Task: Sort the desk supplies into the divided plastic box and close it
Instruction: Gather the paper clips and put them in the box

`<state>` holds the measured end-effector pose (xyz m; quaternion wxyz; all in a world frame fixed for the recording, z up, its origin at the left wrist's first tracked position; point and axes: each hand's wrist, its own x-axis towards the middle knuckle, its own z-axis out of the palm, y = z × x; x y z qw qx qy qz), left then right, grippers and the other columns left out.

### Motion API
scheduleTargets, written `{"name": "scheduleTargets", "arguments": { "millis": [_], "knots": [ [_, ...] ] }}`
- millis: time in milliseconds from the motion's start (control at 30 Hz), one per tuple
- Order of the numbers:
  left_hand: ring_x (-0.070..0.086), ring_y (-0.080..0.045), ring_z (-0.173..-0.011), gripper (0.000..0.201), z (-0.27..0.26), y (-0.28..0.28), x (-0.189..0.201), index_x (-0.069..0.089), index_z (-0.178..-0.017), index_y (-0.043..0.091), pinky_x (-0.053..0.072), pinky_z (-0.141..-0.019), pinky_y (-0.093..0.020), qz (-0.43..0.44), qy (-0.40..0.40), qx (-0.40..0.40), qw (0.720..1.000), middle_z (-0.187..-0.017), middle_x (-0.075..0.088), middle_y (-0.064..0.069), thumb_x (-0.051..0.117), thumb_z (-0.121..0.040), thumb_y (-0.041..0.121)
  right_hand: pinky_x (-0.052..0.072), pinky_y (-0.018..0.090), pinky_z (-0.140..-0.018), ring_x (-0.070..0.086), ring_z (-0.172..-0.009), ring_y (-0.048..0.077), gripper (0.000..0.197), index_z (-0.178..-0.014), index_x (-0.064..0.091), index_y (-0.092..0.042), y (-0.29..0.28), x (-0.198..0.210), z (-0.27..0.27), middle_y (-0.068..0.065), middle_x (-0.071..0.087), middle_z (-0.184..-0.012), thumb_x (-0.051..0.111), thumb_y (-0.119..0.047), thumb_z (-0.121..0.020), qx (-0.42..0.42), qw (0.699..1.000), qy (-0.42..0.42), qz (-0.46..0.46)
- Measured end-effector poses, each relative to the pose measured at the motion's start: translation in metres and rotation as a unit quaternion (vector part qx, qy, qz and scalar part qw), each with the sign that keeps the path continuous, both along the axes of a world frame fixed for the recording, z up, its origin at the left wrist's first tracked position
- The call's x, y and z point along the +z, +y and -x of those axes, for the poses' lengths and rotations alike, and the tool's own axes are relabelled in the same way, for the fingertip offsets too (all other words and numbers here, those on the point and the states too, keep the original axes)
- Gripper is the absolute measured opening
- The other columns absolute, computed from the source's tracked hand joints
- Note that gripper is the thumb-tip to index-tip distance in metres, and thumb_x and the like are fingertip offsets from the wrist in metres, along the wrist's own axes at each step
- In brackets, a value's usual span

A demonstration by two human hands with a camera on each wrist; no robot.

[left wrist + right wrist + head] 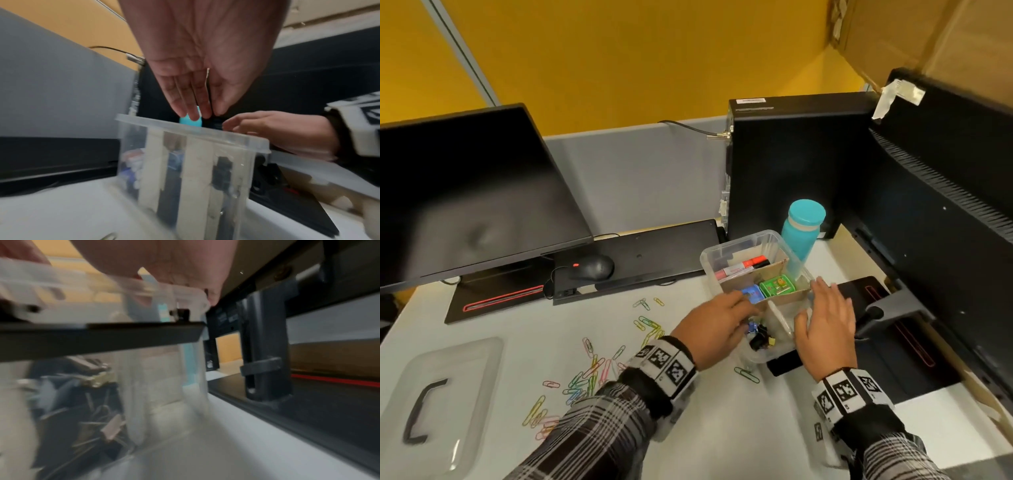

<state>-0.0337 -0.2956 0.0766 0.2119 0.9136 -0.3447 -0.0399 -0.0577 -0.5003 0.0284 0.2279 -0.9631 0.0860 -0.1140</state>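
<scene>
Your clear plastic box [748, 244] sits just right of centre in the head view, open, on the white table [524, 329]. Its lid [438, 387], with a black handle, lies flat at the lower left of the frame, well apart from the box.

Your left hand [717, 330] is over the box's near-left corner, palm down. Its grip is loose: in the left wrist view the fingers [192, 104] hang nearly straight and close together above the box rim [191, 131], pinching nothing. Below them, in the near-left compartment, lies a heap of binder clips [758, 337].

Your right hand [825, 329] lies over the near-right side of the box, fingers spread and fairly straight; whether it touches the rim I cannot tell, since the right wrist view is badly blurred. The compartment beneath it looks bare where it shows.

Cardboard dividers [763, 272] split the box. The far compartment holds markers [743, 265], one with a red cap. The middle one holds a small blue case [751, 294] and a green case [777, 286], side by side.

Coloured paper clips [589, 373] are scattered on the table at lower centre, left of your left wrist, and one green paper clip [747, 374] lies just before the box.

A teal bottle [802, 228] stands right behind the box. A black mouse [594, 267] rests on a keyboard at centre left.
</scene>
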Motion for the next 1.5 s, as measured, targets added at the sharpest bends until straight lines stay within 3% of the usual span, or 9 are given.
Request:
{"name": "scheduleTargets", "arguments": {
  "millis": [200, 300, 400, 600, 767, 900, 1033, 1233, 1500],
  "knots": [
    [0.052, -0.004, -0.102, 0.024, 0.031, 0.108, -0.033, 0.054, -0.118, 0.030, 0.048, -0.088, -0.026, 0.007, 0.060, 0.183, 0.981, -0.115, 0.051, 0.012, 0.049, -0.095, 0.033, 0.032, 0.035, -0.112, 0.040, -0.130, 0.018, 0.045, -0.132, 0.046, -0.014, 0.076, 0.019, 0.031, 0.002, 0.049, -0.137, 0.039, -0.025, -0.089, 0.276, 0.958, -0.077, 0.025],
    [0.052, -0.007, -0.106, 0.024, 0.060, 0.156, -0.061, 0.054, -0.114, 0.033, 0.046, -0.091, -0.026, -0.083, 0.152, 0.226, 0.958, -0.115, 0.053, 0.011, 0.054, -0.091, 0.040, 0.040, 0.024, -0.103, 0.048, -0.119, 0.012, 0.043, -0.126, 0.053, -0.014, 0.107, -0.007, 0.049, -0.002, 0.055, -0.127, 0.041, -0.024, -0.086, 0.378, 0.925, 0.018, 0.038],
    [0.052, -0.004, -0.091, 0.036, 0.093, 0.184, -0.076, 0.053, -0.109, 0.035, 0.045, -0.076, -0.018, -0.117, 0.217, 0.238, 0.939, -0.107, 0.051, 0.014, 0.063, -0.080, 0.053, 0.055, 0.029, -0.087, 0.061, -0.109, 0.019, 0.051, -0.118, 0.060, -0.008, 0.114, -0.038, 0.058, 0.006, 0.061, -0.123, 0.044, -0.029, -0.074, 0.345, 0.924, 0.155, 0.063],
    [0.049, -0.006, -0.066, 0.054, 0.139, 0.195, -0.093, 0.048, -0.092, 0.030, 0.044, -0.063, -0.020, -0.076, 0.323, 0.256, 0.908, -0.082, 0.059, 0.007, 0.078, -0.058, 0.059, 0.005, 0.040, -0.120, -0.010, -0.145, 0.030, 0.076, -0.148, -0.007, -0.001, 0.095, -0.065, 0.066, 0.016, -0.019, -0.155, 0.031, -0.041, -0.096, 0.281, 0.907, 0.287, 0.129],
    [0.045, -0.003, -0.066, 0.043, 0.153, 0.194, -0.109, 0.048, -0.088, 0.029, 0.039, -0.062, -0.016, -0.054, 0.323, 0.241, 0.914, -0.081, 0.053, 0.011, 0.079, -0.064, 0.045, 0.000, 0.041, -0.118, -0.017, -0.143, 0.034, 0.098, -0.145, -0.012, 0.003, 0.114, -0.078, 0.074, 0.020, -0.026, -0.151, -0.002, -0.070, -0.081, 0.264, 0.896, 0.325, 0.150],
    [0.046, -0.003, -0.067, 0.031, 0.134, 0.192, -0.111, 0.054, -0.089, 0.025, 0.044, -0.068, -0.018, -0.010, 0.292, 0.259, 0.921, -0.082, 0.053, 0.011, 0.077, -0.071, 0.035, -0.006, 0.039, -0.117, -0.022, -0.141, 0.034, 0.083, -0.143, -0.016, 0.005, 0.155, -0.075, 0.071, 0.020, -0.033, -0.148, 0.026, -0.049, -0.096, 0.292, 0.883, 0.340, 0.140],
    [0.046, -0.001, -0.068, 0.018, 0.104, 0.187, -0.107, 0.057, -0.093, 0.022, 0.040, -0.066, -0.012, 0.019, 0.227, 0.282, 0.932, -0.085, 0.051, 0.011, 0.070, -0.080, 0.023, 0.002, 0.032, -0.118, -0.016, -0.145, 0.026, 0.077, -0.147, -0.009, -0.002, 0.190, -0.073, 0.056, 0.012, -0.023, -0.155, 0.040, -0.033, -0.096, 0.337, 0.888, 0.308, 0.059],
    [0.056, -0.006, -0.076, 0.022, 0.101, 0.223, -0.087, 0.058, -0.092, 0.027, 0.043, -0.067, -0.016, 0.032, 0.226, 0.279, 0.933, -0.091, 0.058, 0.014, 0.073, -0.077, 0.033, 0.037, 0.030, -0.105, 0.030, -0.129, 0.020, 0.067, -0.143, 0.030, -0.017, 0.176, -0.064, 0.054, 0.004, 0.025, -0.143, 0.059, -0.038, -0.086, 0.277, 0.931, 0.238, -0.017],
    [0.046, -0.010, -0.073, 0.035, 0.142, 0.218, -0.109, 0.051, -0.079, 0.028, 0.038, -0.063, -0.024, -0.098, 0.321, 0.153, 0.929, -0.073, 0.046, 0.016, 0.071, -0.070, 0.054, 0.045, 0.028, -0.096, 0.053, -0.107, 0.021, 0.057, -0.135, 0.039, -0.014, 0.203, -0.078, 0.066, 0.006, 0.034, -0.129, 0.065, -0.027, -0.085, 0.207, 0.938, 0.261, -0.094]
  ]
}}
